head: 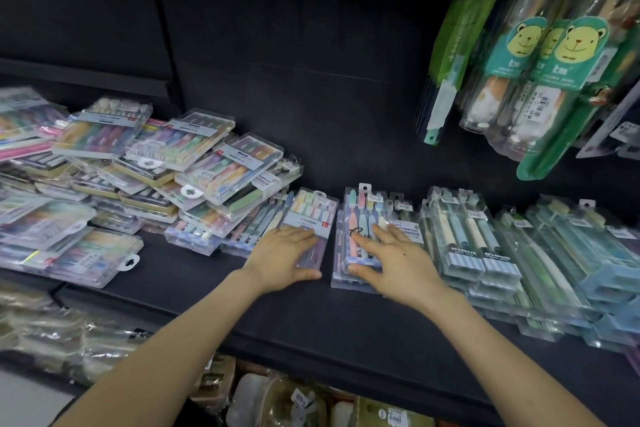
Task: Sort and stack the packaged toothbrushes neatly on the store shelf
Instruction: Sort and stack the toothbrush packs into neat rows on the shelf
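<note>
Two bare forearms reach up from the bottom of the frame to the black shelf board (277, 319), each ending in a hand laid on a pack at mid-frame. The left hand (282, 258) lies with straight fingers on a clear plastic pack of pastel toothbrushes with a white label (313, 218), thumb along the pack's near end; it clamps nothing. The right hand (393, 262) is spread flat on a clear plastic pack of orange, blue and yellow toothbrushes (360, 215), fingers apart, pressing rather than gripping. The two packs lie side by side, just apart, with a narrow strip of shelf between them.

At the left of the frame sits a jumbled heap of clear toothbrush packs (156, 163), tilted every way. At the right lie overlapping rows of clear packs of pale green and blue toothbrushes (485, 246), already in fair order. Green bear-printed toothbrush packs (540, 62) hang at the upper right.

The step in hand looks like squaring these two packs into place between heap and rows. The next move probably calls for sliding each pack flat until its edges run parallel with the rows at the right, with light, even pressure, since the smooth plastic may skid or ride up on a neighbour. Most of the sorting, the heap, seems still to do.
</note>
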Tool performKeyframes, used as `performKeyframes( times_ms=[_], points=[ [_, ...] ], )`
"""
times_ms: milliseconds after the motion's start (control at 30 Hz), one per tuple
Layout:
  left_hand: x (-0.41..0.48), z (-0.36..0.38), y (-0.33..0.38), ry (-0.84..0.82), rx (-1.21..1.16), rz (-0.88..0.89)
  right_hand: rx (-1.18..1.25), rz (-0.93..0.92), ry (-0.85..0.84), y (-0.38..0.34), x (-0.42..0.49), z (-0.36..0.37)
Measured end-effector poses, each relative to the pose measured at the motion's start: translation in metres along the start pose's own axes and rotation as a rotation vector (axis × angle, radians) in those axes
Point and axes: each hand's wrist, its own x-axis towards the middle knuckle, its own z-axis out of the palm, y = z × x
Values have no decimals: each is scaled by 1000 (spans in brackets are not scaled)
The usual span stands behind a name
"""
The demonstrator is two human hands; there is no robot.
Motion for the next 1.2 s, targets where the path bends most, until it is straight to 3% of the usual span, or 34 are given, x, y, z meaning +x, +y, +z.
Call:
performKeyframes(
  times_ms=[333, 400, 500, 633, 767, 867, 967, 1067, 1200],
  points=[
    [1, 2, 5, 52, -201, -3, -21, 20, -5, 3, 7, -4],
    [-11, -10, 3, 159, -179, -13, -67, 21, 16, 2, 6, -5],
    [-31, -30, -12, 526, -9, -40, -52, -9, 165, -10, 6, -7],
    [-47, -58, -46, 640, 197, -221, 345, -73, 465, -48, 9, -3],
    [-47, -76, -70, 590, 223, -295, 787, 17, 254, -95, 38, 2],
    [-36, -87, -81, 459, 244, -293, 1190, 211, 67, -125, 76, 5],
    [-18, -96, -91, 322, 257, -294, 1548, 394, 36, -143, 110, 7],
    [-2, -97, -101, 246, 321, -307, 1715, 471, 1, -150, 137, 10],
    [9, -89, -111, 233, 365, -338, 1734, 437, 48, -158, 154, 17]
  ],
)
